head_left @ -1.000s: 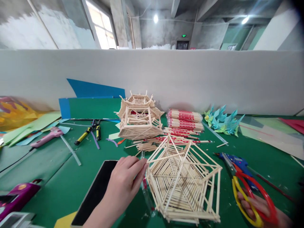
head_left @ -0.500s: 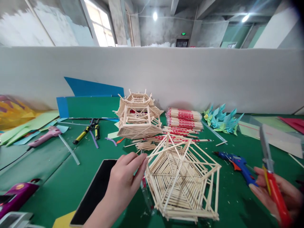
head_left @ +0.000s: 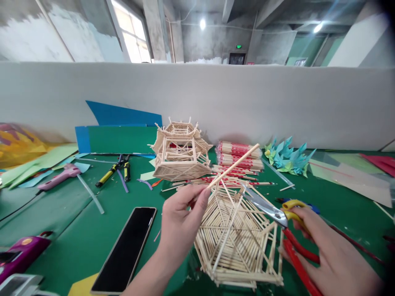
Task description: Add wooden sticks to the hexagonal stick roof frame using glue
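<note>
Pinched between the thumb and fingers of my left hand (head_left: 185, 213) is a thin wooden stick (head_left: 236, 165), slanting up to the right. My right hand (head_left: 327, 242) grips scissors (head_left: 268, 209) with one yellow and one red handle; their blades point left, below the stick and apart from it. Under both hands lies a many-sided frame (head_left: 228, 242) built of wooden sticks, its floor filled with rows of sticks. A blue glue gun (head_left: 312, 206) is partly hidden behind my right hand.
A stick-built pavilion model (head_left: 182, 154) stands behind the frame, beside wrapped stick bundles (head_left: 239, 155). A phone (head_left: 126, 246) lies left of the frame. Farther left are yellow-handled pliers (head_left: 115, 169) and a pink glue gun (head_left: 60, 177). Folded blue paper leaves (head_left: 290, 156) sit at the back right.
My left hand has lifted the stick off the frame's rim and tilted it up. My right hand has brought the scissors from the far right to above the frame.
</note>
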`<state>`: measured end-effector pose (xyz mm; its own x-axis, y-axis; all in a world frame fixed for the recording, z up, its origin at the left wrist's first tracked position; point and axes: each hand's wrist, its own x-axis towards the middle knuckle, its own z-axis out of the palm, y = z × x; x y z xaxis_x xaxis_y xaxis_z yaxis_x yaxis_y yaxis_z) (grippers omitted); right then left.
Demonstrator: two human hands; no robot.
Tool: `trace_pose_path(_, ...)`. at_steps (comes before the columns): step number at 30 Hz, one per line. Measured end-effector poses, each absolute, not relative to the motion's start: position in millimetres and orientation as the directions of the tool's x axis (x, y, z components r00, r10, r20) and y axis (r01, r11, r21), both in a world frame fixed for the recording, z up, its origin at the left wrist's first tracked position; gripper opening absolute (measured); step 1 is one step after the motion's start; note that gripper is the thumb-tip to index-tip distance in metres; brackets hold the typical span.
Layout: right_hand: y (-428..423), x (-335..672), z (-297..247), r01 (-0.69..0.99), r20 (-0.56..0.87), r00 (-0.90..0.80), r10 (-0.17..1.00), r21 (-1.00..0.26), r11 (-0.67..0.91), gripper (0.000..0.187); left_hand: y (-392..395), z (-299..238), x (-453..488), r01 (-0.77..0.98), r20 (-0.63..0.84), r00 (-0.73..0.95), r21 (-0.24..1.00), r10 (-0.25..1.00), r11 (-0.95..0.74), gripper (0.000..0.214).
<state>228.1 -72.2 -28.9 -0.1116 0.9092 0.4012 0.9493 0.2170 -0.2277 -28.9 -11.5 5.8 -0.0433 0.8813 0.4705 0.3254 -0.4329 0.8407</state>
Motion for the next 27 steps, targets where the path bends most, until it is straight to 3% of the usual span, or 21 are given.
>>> trace_pose_path(3, -67.9, 222.2, -21.8, 0.967, 0.312, -0.193, 0.930, -0.099, 0.234, 0.045, -10.8, 7.3, -19.8, 0.198, 0.376, -0.029, 0.910, 0.926, -0.363, 0.010)
trace_pose_path(9, -63.5, 214.4, -18.9, 0.964, 0.274, -0.226, 0.935, -0.078, 0.256, 0.050, -9.7, 3.4, -8.1, 0.064, 0.289, 0.031, 0.955, 0.957, -0.290, 0.013)
trace_pose_path(27, -53.5, 200.3, -10.2, 0.892, 0.110, -0.233, 0.966, -0.372, 0.258, 0.040, -9.2, -3.8, 4.5, -0.053, 0.201, 0.107, 0.979, 0.974, -0.196, 0.014)
